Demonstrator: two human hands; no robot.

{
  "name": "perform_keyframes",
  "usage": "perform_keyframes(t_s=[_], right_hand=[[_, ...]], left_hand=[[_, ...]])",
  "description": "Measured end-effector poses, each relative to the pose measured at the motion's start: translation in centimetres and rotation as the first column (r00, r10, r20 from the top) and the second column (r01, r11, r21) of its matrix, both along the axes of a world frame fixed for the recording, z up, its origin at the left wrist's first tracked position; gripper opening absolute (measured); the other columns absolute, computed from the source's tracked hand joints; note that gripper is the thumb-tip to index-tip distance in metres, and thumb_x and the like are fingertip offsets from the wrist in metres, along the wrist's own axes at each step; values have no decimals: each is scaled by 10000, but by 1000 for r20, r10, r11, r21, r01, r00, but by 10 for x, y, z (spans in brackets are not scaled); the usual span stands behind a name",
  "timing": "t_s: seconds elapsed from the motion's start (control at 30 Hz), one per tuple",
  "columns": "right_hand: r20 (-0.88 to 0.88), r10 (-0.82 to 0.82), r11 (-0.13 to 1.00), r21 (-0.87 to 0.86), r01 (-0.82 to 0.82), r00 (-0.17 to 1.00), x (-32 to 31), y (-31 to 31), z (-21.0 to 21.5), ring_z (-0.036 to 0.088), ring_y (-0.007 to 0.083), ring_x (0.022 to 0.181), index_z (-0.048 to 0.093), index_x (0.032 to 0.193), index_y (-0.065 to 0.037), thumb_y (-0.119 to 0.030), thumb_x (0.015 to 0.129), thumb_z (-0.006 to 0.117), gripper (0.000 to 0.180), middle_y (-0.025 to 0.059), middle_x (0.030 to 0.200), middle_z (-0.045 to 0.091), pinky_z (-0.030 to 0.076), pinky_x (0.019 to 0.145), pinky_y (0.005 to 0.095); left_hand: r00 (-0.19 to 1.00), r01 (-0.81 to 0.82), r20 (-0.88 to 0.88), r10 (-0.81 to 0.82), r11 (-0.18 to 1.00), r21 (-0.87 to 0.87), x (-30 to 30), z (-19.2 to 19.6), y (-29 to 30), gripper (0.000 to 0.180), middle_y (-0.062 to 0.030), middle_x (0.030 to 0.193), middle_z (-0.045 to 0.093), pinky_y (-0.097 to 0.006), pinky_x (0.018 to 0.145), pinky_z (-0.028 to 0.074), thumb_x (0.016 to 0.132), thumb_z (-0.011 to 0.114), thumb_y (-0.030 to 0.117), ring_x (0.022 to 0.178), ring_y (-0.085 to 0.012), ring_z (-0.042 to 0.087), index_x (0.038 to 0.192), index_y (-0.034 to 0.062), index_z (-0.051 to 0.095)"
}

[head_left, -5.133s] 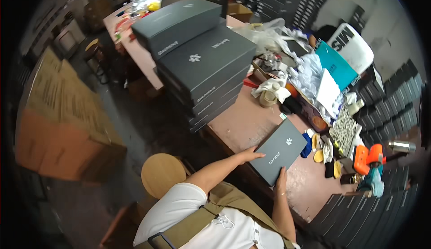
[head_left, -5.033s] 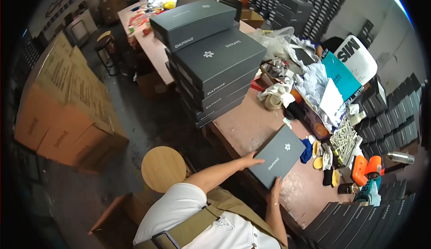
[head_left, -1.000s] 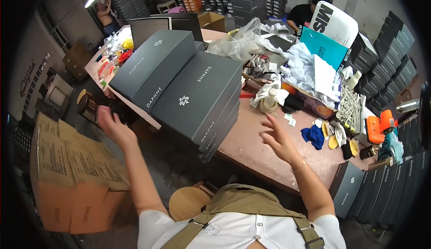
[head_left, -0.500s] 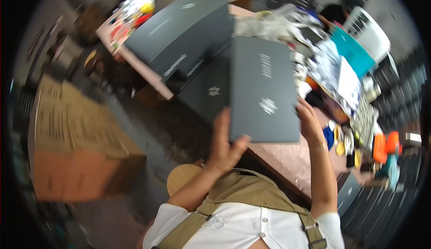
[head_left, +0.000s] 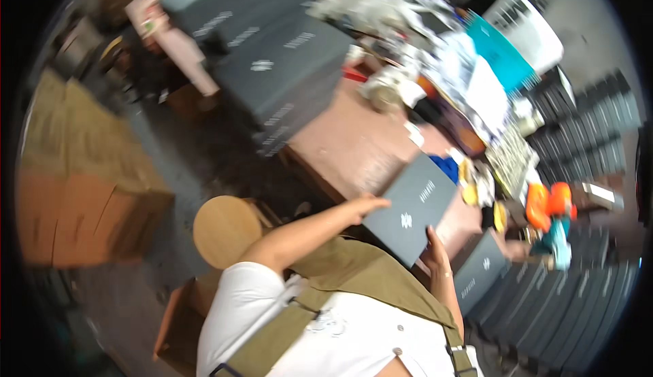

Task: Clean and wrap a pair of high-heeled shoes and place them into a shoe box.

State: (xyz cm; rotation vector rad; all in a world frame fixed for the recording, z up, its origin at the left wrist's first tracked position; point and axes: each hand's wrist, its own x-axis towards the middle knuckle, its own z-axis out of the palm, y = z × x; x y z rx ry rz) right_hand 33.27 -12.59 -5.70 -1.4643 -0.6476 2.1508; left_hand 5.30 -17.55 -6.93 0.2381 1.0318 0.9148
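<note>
Lowered onto table (head_left: 347,149), flat matte-grey box (head_left: 410,207) (rectangular), both hands gripping

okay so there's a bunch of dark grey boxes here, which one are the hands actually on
The flat grey box lying alone at the table's near edge, left hand and right hand at its sides; the others sit stacked farther back.
</note>
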Motion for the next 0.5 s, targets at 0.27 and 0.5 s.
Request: perform_keyframes(t_s=[0.27,0.5], right_hand=[[-42,-473,849,245,468,880,-54,-27,42,575,186,983,533,1177,9,-416,898,580,511,127,1086,602,472,859,316],[344,263,404,810,-426,902,-144,-43,52,636,225,766,515,1175,-31,-107,840,654,371,129,951,617,515,683,300]], left_hand=[[896,56,-427,124,921,386,-12,47,13,859,-209,1437,325,-374,1074,296,803,731,358,1346,-274,314,1428,-1,263],[460,599,-888,-9,741,304,-83,42,41,891,-257,1347,447,-401,1019,385,770,726,373,1243,-351,467,1445,33,253]])
